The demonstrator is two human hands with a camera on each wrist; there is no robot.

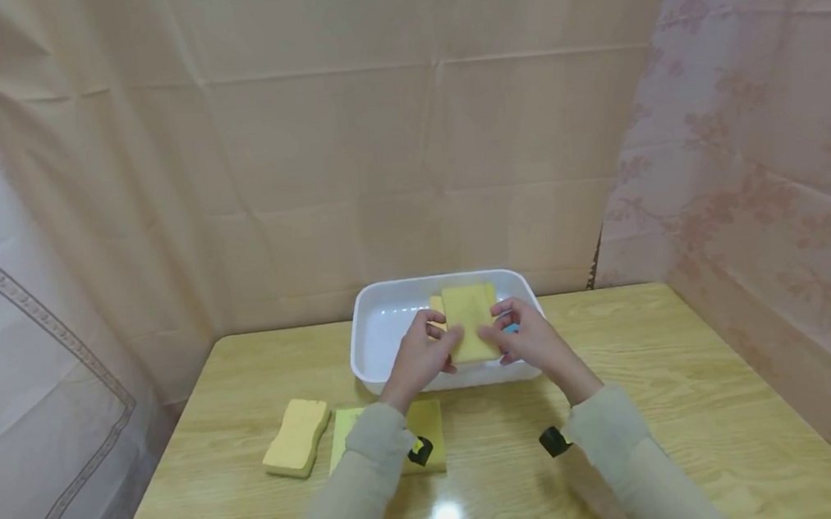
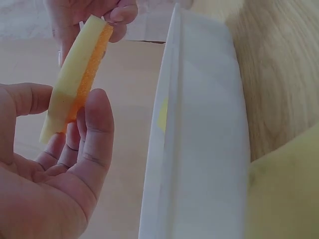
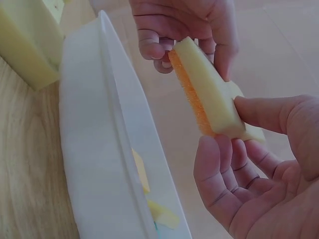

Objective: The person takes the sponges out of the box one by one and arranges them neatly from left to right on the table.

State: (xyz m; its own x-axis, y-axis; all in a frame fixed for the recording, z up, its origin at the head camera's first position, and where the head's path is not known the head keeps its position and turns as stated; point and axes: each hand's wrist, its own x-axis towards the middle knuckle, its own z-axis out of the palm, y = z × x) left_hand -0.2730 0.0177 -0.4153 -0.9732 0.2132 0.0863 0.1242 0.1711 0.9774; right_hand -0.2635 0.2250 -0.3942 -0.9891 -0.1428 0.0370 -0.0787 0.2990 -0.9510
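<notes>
So the biggest thing here is the beige curtain (image 1: 408,169) hanging behind the white tub (image 1: 360,330), and then the wooden table (image 1: 615,341) that the tub sits on, near its far edge. Everything else kind of arranges itself around that tub. The left hand (image 1: 423,349) and right hand (image 1: 529,336) are both over it, each pinching one side of the same two-layer sponge (image 1: 469,329), yellow face up with an orange layer underneath (you only catch the orange from the wrist cams). Thumbs go on the yellow face and fingers on the orange side, I'd guess because a pinch from both sides stops the slab tipping. It's held up above the tub's rim, not touching it. On the near side of the tub there's flat yellow-green sponge material (image 1: 431,435), partly hidden by the left sleeve (image 1: 380,444), so I can't tell if that's one piece or two. Nearer still and off to the tub's left lies a wavy-edged sponge (image 1: 298,439), well apart, so probably just out of the arms' way. Inside the tub, a yellowish piece (image 1: 437,303) peeks out behind the held sponge, and the smallest bit is a blue patch (image 1: 512,328) by the right fingers, too covered to identify.
</notes>
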